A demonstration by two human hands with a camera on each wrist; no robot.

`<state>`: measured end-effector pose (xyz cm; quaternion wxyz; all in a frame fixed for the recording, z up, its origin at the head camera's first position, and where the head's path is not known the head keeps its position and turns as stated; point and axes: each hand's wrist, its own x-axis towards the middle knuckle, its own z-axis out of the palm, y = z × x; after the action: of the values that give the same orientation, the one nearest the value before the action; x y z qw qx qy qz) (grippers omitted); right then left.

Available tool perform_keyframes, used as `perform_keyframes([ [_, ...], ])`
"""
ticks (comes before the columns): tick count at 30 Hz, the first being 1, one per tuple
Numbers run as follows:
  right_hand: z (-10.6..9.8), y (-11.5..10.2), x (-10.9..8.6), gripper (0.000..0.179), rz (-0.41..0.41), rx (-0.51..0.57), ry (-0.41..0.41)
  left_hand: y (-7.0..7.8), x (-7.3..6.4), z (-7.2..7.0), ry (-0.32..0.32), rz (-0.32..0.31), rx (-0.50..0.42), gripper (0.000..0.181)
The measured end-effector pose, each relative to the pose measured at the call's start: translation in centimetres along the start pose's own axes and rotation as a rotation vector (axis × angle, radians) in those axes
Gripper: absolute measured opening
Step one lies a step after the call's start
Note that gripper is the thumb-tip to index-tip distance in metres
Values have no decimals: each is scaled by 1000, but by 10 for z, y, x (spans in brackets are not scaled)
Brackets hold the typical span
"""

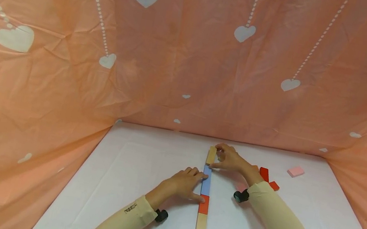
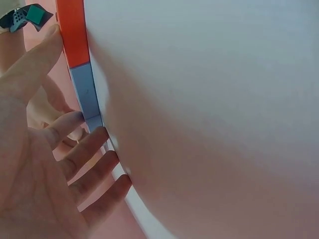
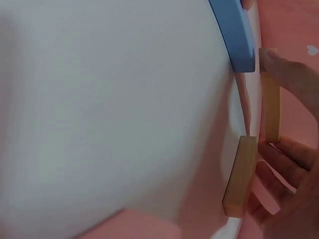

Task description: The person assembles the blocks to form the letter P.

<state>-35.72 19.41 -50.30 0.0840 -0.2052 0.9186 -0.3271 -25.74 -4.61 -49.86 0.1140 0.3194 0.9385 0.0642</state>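
1. Counter (image 1: 148, 149) — flat, white.
2. Straight row, near to far: wood block (image 1: 201, 225), red block (image 1: 203, 206), blue stretch (image 1: 205, 187), touching end to end; partly covered, so I cannot tell if the blue is one block or two.
3. Second wood block (image 3: 240, 174), near the blue's far end but apart from it.
4. Right of the row: long red block (image 1: 264, 174), small red (image 1: 274, 185) just beside, orange (image 1: 255, 167) partly hidden.
5. Pink block (image 1: 296, 171) — farther right, well apart; another pink (image 1: 241, 187), mostly covered, nearer the row.
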Motion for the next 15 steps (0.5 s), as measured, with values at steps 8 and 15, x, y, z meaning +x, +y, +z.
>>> perform_keyframes([
  [8, 0, 2, 3, 80, 28, 3, -41, 1, 0, 0, 4, 1, 9, 90],
  [15, -2, -2, 4, 83, 45, -11, -62, 0, 1, 1, 17, -1, 18, 90],
])
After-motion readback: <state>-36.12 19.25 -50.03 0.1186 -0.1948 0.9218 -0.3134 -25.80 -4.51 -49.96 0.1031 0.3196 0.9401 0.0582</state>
